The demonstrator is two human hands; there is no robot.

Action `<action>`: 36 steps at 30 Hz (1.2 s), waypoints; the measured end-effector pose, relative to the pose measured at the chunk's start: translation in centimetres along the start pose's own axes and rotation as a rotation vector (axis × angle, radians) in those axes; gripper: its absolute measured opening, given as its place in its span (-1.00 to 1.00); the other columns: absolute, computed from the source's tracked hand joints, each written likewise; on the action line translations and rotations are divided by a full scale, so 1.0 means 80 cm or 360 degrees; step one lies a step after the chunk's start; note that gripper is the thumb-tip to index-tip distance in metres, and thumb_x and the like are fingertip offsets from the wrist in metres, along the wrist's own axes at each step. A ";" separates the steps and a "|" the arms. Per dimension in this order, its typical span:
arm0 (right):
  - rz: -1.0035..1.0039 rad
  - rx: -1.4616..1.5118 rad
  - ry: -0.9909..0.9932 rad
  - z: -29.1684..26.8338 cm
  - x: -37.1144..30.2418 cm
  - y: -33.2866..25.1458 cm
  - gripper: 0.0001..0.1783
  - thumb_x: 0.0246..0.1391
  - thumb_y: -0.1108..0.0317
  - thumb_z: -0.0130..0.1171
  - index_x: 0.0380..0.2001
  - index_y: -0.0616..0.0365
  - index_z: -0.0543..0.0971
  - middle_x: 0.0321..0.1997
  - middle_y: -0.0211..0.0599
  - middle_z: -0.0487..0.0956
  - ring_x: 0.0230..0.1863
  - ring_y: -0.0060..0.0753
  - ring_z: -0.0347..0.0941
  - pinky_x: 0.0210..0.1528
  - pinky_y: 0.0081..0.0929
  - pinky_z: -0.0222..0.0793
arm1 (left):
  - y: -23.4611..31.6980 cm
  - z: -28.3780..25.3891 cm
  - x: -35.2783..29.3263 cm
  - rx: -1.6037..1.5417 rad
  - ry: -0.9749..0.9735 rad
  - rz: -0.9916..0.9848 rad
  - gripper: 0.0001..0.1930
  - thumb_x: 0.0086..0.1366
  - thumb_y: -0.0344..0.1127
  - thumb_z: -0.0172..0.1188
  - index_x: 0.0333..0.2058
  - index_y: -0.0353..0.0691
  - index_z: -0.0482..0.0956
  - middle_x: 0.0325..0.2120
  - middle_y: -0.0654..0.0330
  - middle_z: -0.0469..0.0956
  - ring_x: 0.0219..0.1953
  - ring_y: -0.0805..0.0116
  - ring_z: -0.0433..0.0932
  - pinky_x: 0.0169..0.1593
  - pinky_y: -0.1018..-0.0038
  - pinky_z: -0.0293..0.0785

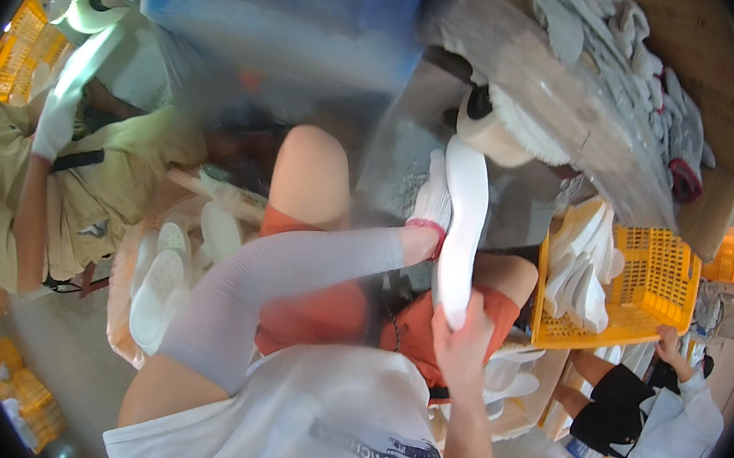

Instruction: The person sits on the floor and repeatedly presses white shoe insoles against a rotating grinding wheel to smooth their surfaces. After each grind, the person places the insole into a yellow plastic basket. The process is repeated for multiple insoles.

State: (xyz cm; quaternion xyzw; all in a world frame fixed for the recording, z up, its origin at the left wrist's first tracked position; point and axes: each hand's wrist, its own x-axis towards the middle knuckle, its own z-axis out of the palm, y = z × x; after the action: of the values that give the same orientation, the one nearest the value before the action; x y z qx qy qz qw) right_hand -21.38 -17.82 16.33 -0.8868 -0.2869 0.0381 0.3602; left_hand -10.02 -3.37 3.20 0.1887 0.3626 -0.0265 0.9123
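Note:
A long white shoe sole (465,221) stands almost upright in front of me, with both my hands on it. My left hand (431,202), in a white knit glove with a red cuff, presses against the sole's left side near its far end. At the near end, the bare fingers of my right hand (463,337) are closed around the tip. Just beyond the sole is a pale, fuzzy round wheel (518,130); whether the two touch, I cannot tell.
To the right, a yellow crate (659,275) holds several white soles (582,272). A plastic-lined container (124,294) with more soles stands at my left. Beyond it sits a co-worker in khaki trousers (116,170). Knit gloves (655,80) lie at the far right, near a cardboard sheet (711,138).

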 end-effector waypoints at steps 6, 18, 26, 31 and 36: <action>0.0151 0.0070 0.0000 0.021 -0.077 0.029 -0.58 0.13 0.58 0.24 0.06 0.38 0.44 -0.27 0.17 0.59 -0.31 0.25 0.61 -0.28 -0.05 0.54 | 0.007 -0.003 -0.034 -0.0171 -0.0154 0.0120 -0.33 0.56 0.33 -0.29 -0.04 -0.16 0.57 -0.30 0.16 0.66 -0.36 0.20 0.66 -0.34 0.17 0.62; 0.0098 -0.0175 0.0529 0.067 0.171 0.055 -0.83 0.11 0.53 0.23 -0.24 0.30 0.48 -0.56 0.18 0.57 -0.45 0.31 0.58 -0.38 0.07 0.49 | 0.044 0.011 0.019 0.0050 -0.0181 0.0170 -0.29 0.49 0.39 -0.27 -0.14 -0.16 0.60 -0.27 0.09 0.68 -0.24 0.18 0.67 -0.23 0.18 0.60; 0.0075 -0.0169 0.0364 0.070 0.172 0.053 -0.53 0.09 0.25 0.41 -0.02 0.31 0.55 -0.21 0.14 0.65 -0.15 0.15 0.65 -0.09 -0.08 0.56 | 0.048 0.017 0.044 0.0018 -0.0175 -0.0092 -0.38 0.52 0.28 -0.17 -0.05 -0.19 0.59 -0.27 0.08 0.69 -0.20 0.17 0.67 -0.14 0.22 0.61; 0.0526 0.0800 -0.0290 0.023 0.169 0.051 -0.30 0.00 0.38 0.41 0.22 0.32 0.44 -0.03 -0.16 0.63 -0.02 -0.32 0.57 0.03 -0.34 0.50 | 0.083 0.046 0.039 0.0019 -0.0288 -0.0284 -0.43 0.54 0.21 -0.12 0.01 -0.21 0.59 -0.27 0.08 0.69 -0.18 0.16 0.66 -0.08 0.24 0.61; 0.0494 0.1272 -0.0273 -0.019 0.062 0.055 -0.21 -0.05 0.44 0.37 0.31 0.27 0.39 0.17 -0.23 0.55 0.20 -0.36 0.48 0.27 -0.39 0.39 | 0.059 -0.005 -0.009 0.0176 -0.0228 0.0256 -0.64 0.52 -0.13 0.01 0.11 -0.18 0.58 0.01 0.13 0.64 0.00 0.15 0.63 0.13 0.24 0.54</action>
State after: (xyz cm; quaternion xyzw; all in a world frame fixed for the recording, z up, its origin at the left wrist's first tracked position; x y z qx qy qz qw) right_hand -14.68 -18.65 15.22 -0.7040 -0.1417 0.2733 0.6401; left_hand -9.92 1.07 4.92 0.2650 0.2782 0.0135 0.9231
